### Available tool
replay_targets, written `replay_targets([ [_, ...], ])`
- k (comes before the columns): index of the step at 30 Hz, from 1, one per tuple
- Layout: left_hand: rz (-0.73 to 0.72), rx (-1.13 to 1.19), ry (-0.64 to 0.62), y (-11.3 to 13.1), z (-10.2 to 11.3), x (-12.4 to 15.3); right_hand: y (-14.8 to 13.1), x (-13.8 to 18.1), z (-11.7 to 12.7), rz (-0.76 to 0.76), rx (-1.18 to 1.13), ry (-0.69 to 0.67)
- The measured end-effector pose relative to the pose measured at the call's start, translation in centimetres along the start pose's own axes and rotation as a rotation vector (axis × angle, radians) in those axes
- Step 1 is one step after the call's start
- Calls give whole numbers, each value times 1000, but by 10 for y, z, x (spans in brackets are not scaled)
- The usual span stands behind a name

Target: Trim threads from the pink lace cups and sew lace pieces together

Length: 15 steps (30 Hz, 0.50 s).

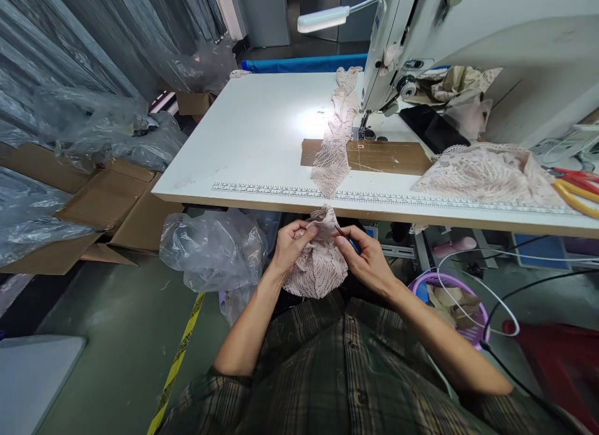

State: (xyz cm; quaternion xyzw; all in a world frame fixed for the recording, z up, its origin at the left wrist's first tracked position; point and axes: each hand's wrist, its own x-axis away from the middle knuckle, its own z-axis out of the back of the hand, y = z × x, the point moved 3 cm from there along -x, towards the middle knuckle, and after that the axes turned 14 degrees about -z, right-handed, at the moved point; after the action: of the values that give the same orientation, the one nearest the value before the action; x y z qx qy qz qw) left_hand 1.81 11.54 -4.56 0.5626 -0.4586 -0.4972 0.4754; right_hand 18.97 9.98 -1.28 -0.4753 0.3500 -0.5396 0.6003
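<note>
Over my lap I hold a piece of pale pink lace [316, 266], just below the front edge of the white sewing table [262, 129]. My left hand [291, 243] pinches the lace's upper edge with closed fingers. My right hand [365, 254] grips a small dark, blue-handled tool, with its tip against the lace near the top. A long strip of the same lace [334, 154] runs across the table from under the needle of the white sewing machine [449, 42] and hangs over the front edge. Another heap of pink lace [486, 173] lies at the right.
A brown cardboard sheet [393, 157] lies beside the needle, and a ruler strip [271, 189] runs along the table's edge. Red and yellow scissors [573, 185] lie far right. Plastic bags [215, 248] and cardboard boxes [116, 198] stand at left, a purple basket [463, 304] at right.
</note>
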Motion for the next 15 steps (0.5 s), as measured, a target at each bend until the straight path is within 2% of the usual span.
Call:
replay_targets([
  [2, -149, -205, -25, 14, -4, 8, -5, -6, -1, -45, -4, 59],
  [4, -318, -403, -109, 29, -9, 19, -11, -11, -3, -75, 2, 120],
  [7, -482, -513, -220, 46, -8, 31, -18, -12, -6, -42, -3, 162],
  [9, -484, -482, -184, 54, 4, 31, -22, -4, -8, 23, -23, 103],
  [11, -448, -419, -144, 59, 20, 26, -24, 12, -12, 100, -39, -28],
  [13, -398, -326, -232, 61, 29, 23, -23, 31, -15, 161, -48, -155],
  [15, -328, -210, -416, 59, 27, 23, -20, 47, -18, 197, -47, -232],
])
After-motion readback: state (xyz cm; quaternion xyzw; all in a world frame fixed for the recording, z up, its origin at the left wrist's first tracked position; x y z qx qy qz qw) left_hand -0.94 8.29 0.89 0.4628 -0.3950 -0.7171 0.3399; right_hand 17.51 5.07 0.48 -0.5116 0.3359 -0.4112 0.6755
